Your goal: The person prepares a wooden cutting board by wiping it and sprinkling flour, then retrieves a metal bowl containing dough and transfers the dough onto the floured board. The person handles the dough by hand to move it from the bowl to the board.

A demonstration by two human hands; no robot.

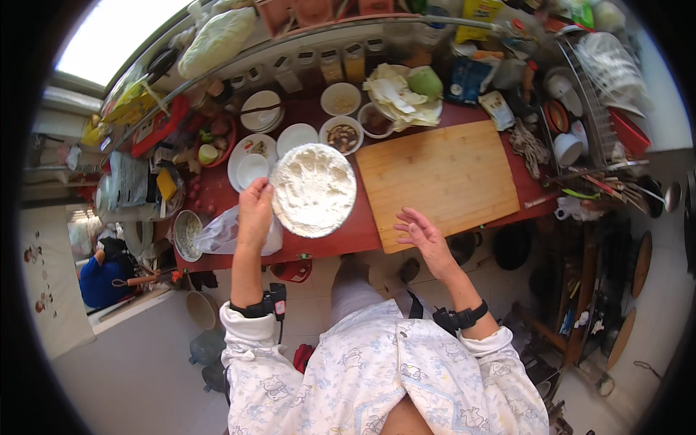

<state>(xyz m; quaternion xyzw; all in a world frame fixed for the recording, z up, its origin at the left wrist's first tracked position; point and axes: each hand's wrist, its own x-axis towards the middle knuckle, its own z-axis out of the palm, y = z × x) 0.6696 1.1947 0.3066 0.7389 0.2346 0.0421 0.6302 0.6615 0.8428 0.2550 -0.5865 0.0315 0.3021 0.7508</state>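
Observation:
My left hand (256,209) grips the rim of a round bowl of white flour (314,190), whose surface is uneven. The bowl is over the front part of the red table, left of a bamboo cutting board (440,176). Fingers apart and holding nothing, my right hand (426,239) hovers by the board's front left edge. Just below my left hand lies a translucent plastic bag (225,234), and a metal bowl with pale contents (188,235) stands beside it. A small white bowl (252,169) rests on a plate behind my left hand.
Behind the flour stand a bowl of dark liquid with pieces (341,137), stacked plates (261,109) with chopsticks, and a plate of cabbage leaves (399,95). A dish rack (592,103) is at the right. A red basket of vegetables (217,138) sits at the left.

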